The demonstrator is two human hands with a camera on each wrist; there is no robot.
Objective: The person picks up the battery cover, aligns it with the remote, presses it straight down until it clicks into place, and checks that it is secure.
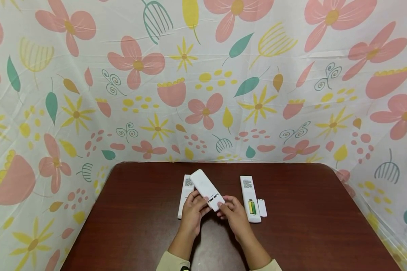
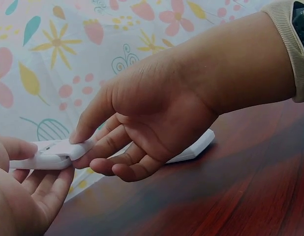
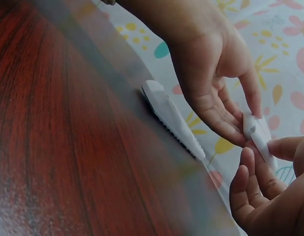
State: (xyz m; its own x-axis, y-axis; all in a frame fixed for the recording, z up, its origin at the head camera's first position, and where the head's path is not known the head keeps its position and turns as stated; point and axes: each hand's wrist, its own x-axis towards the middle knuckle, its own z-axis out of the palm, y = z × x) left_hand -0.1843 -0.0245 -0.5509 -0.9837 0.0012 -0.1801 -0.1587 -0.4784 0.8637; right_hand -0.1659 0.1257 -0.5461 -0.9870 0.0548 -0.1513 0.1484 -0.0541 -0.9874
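Observation:
A white remote control [image 1: 203, 184] is held back side up and slantwise above the table by both hands. At its near end lies a battery cover [image 1: 218, 203], with a dark gap along its upper edge. My left hand [image 1: 191, 214] grips the remote from the left, thumb on top beside that gap. From the right, my right hand [image 1: 236, 216] pinches the near end, thumb above and fingers below. The left wrist view shows both thumbs on the white remote [image 2: 53, 160]; whether the cover is fully seated I cannot tell.
Behind my left hand lies another white remote [image 1: 183, 197], partly covered. To the right, a third remote [image 1: 247, 188] lies back up with batteries [image 1: 252, 207] in its uncovered compartment. A loose battery cover [image 1: 262, 208] lies beside it. The brown table [image 1: 308, 226] meets a flowered cloth [image 1: 203, 146].

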